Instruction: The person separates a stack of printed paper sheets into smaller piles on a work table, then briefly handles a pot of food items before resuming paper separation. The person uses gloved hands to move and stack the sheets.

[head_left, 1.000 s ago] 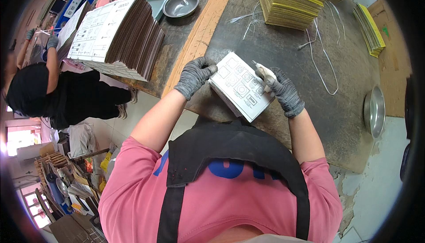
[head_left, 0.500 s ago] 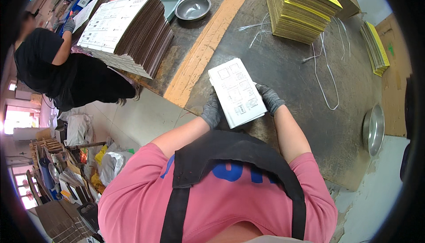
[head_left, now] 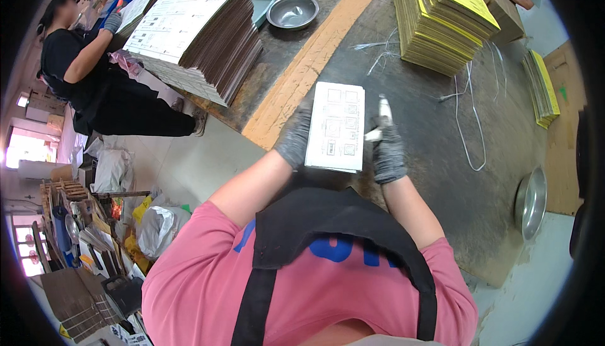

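Note:
Just in front of me over the dark table is a stack of white printed sheets, with line-drawn boxes on its top face. My left hand, in a grey glove, grips the left edge of the stack; its fingertips are partly hidden. To the right of the stack is my right hand, gloved too, with whitish coverings on the thumb and a finger. Those two digits are spread apart and hold nothing, a small gap away from the sheets.
A tall stack of white printed boards stands left, a yellow-topped stack far right. A metal bowl, an orange-brown strip, white strings and another bowl lie around. A co-worker stands left.
The stack has turned from a tilt to nearly upright. My right hand has let go of its right edge and spread its fingers; my left hand stays on the stack.

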{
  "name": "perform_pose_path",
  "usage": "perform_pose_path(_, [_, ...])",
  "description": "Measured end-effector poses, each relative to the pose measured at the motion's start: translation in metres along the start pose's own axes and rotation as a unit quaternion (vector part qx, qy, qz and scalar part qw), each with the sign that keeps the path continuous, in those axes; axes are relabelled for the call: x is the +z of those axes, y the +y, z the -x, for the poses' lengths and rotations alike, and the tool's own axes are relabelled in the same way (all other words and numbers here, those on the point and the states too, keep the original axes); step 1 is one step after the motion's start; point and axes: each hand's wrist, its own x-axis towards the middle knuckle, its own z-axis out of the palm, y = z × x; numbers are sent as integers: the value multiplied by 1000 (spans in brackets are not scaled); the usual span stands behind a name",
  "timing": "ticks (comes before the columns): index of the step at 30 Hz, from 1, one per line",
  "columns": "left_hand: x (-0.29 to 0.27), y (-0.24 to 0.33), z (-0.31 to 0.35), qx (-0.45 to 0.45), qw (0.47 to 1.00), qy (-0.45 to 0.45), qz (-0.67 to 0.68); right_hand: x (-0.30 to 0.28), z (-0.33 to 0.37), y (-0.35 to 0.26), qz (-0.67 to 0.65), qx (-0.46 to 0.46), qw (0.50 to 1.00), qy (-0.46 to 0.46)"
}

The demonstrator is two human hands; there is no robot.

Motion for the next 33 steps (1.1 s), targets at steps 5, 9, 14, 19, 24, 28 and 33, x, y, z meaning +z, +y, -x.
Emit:
perform_pose_path(5, [0, -3, -2, 14, 997, 4, -76, 9, -3, -8, -88, -24, 995, -45])
perform_pose_path(9, [-38, -1, -6, 99, 987, -72, -101, -56, -39, 4, 49, -17, 995, 79])
perform_pose_path(14, [-72, -31, -20, 52, 997, -16, -49, -80, -62, 58, -5, 212, 973, 90])
perform_pose_path(19, [-94, -58, -46, -94, 991, -36, 87, -65, -56, 65, 19, 222, 974, 28])
perform_pose_path(24, [-118, -60, -59, -56, 997, 55, -1, -55, -53, 73, 3, 177, 984, -31])
perform_pose_path(28, [-102, -42, -46, -81, 996, 37, -14, -63, -50, 79, 70, 147, 986, -24])
perform_pose_path(33, [-71, -7, -23, 66, 972, 196, -114, -65, -37, 27, 161, 30, 986, -10])
